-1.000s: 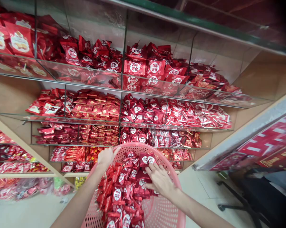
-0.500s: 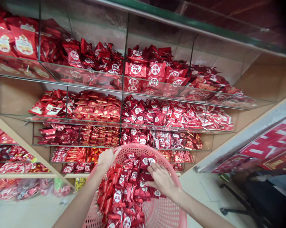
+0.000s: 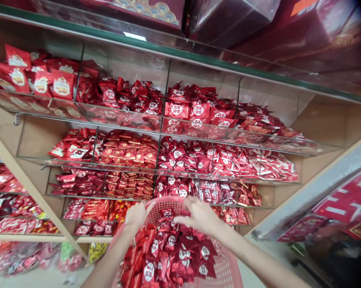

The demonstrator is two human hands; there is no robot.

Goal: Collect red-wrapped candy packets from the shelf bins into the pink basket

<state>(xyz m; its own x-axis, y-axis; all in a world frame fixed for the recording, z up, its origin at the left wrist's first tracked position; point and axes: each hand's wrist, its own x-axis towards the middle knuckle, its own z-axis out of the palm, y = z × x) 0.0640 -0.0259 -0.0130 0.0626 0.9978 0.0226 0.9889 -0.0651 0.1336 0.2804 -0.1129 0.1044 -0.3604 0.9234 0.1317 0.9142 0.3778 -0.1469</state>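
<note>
A round pink plastic basket (image 3: pixel 228 267), its wall a lattice of small holes, sits low in front of the person, and everything else is best placed from it. It is heaped with small flat foil packets (image 3: pixel 171 256), glossy dark red, each printed with a white round label; they lie crumpled and overlapping, facing every way, so no single long axis shows. The near part of the basket is cut off by the bottom edge of the view.

The left hand (image 3: pixel 136 214) is closed over the far left rim of the basket, fingers curled round the edge. The right hand (image 3: pixel 200 216) hovers over the far side of the heap, palm down, fingers spread and bent, their tips at the topmost packets; whether it has one pinched I cannot tell, since the palm hides what is under it.

Beyond the basket rise glass shelves (image 3: pixel 198 136) with clear upright dividers, tier on tier, piled with more red wrapped sweets (image 3: pixel 228 158); the tiers just behind the basket are partly hidden by its rim and by the hands. Above the shelves, dark red boxes (image 3: pixel 228 20) are blurred and cut off. To the right of the basket a red sign (image 3: pixel 348 200) is smeared.
</note>
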